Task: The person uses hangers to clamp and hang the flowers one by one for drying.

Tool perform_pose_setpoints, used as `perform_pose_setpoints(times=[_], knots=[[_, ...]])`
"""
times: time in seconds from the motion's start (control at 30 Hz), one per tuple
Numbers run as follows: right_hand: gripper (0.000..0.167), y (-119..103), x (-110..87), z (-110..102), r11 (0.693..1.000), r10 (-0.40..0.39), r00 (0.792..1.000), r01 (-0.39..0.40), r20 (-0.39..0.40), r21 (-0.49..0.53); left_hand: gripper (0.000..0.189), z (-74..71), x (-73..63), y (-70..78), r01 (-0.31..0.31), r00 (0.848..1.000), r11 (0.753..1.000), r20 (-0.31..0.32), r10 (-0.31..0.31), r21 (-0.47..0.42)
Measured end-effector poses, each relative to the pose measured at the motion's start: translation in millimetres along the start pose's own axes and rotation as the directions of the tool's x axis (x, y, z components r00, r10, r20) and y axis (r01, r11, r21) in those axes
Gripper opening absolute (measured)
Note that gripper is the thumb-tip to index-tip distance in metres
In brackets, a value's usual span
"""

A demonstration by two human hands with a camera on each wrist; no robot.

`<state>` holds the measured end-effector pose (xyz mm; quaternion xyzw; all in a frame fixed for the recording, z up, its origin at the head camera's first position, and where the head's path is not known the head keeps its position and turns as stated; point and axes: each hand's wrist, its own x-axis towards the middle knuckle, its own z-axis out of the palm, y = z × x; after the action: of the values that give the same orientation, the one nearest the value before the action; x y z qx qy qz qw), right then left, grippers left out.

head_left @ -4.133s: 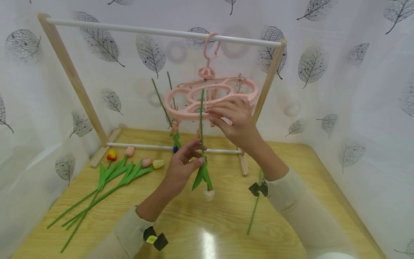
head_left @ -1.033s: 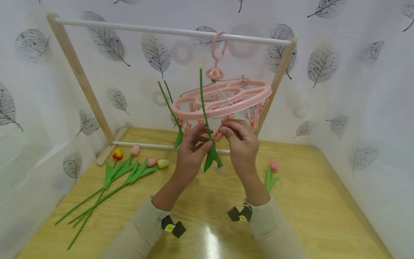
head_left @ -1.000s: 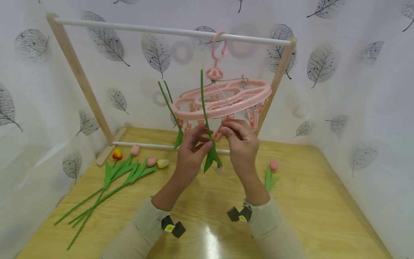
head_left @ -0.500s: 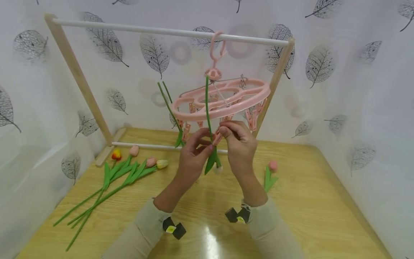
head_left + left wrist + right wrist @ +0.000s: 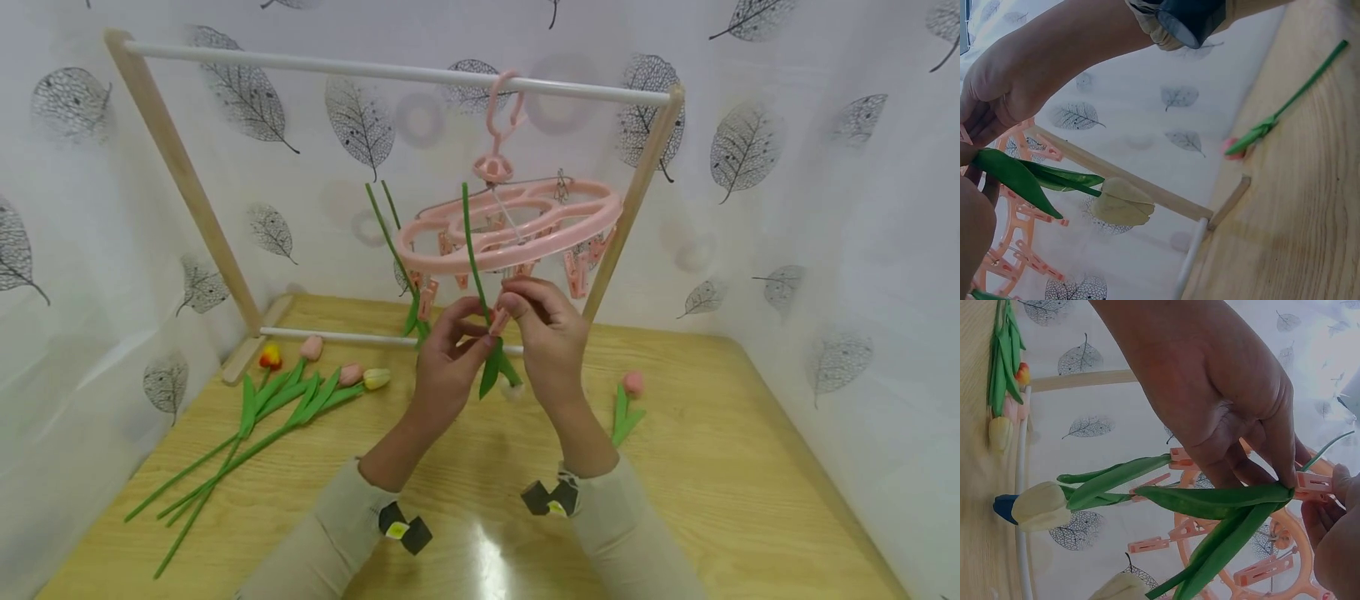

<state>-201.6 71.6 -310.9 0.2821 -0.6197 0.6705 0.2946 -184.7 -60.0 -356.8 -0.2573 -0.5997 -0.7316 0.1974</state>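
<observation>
My left hand (image 5: 446,354) pinches the stem of an artificial white tulip (image 5: 491,371) just above its leaves; the flower hangs head down. Beside it, my right hand (image 5: 551,342) pinches a pink clothespin (image 5: 499,320), which hangs from the pink clip hanger (image 5: 555,242). In the right wrist view the clothespin (image 5: 1314,482) meets the stem at the leaves; whether its jaws grip the stem I cannot tell. Two more stems (image 5: 382,221) rise at the hanger's left, with a blue tulip (image 5: 1004,508) and a white bloom (image 5: 1041,506) below.
The hanger hooks over the white top bar (image 5: 337,65) of a wooden-legged rack. Several tulips (image 5: 277,408) lie crossed on the table at left, and a pink tulip (image 5: 633,383) lies at right. Other clothespins (image 5: 576,273) dangle from the hanger. A leaf-print curtain surrounds the table.
Earlier my right hand was at the hanger's rim; it has come down to a clothespin. The clothespin has since moved left against the tulip stem, and the stem's top has shifted slightly.
</observation>
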Motion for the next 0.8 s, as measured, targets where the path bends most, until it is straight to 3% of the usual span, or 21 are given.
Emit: perform_pose_setpoints(times=[0.3, 0.53, 0.8], knots=[[0.024, 0, -0.6, 1, 0.996, 0.089, 0.996, -0.088, 0.024, -0.021, 0.046, -1.9, -0.8, -1.3, 0.036, 0.999, 0.999, 0.013, -0.036, -0.037], [0.024, 3, -1.2, 1, 0.995, 0.095, 0.995, -0.095, 0.033, -0.004, 0.047, -5.3, -1.1, -1.5, 0.073, 0.997, 0.997, 0.017, -0.072, -0.003], [0.025, 3, 0.4, 1, 0.988, 0.132, 0.991, -0.129, 0.033, -0.08, 0.045, -10.5, -0.4, -3.9, 0.087, 0.996, 0.996, 0.001, -0.087, -0.009]])
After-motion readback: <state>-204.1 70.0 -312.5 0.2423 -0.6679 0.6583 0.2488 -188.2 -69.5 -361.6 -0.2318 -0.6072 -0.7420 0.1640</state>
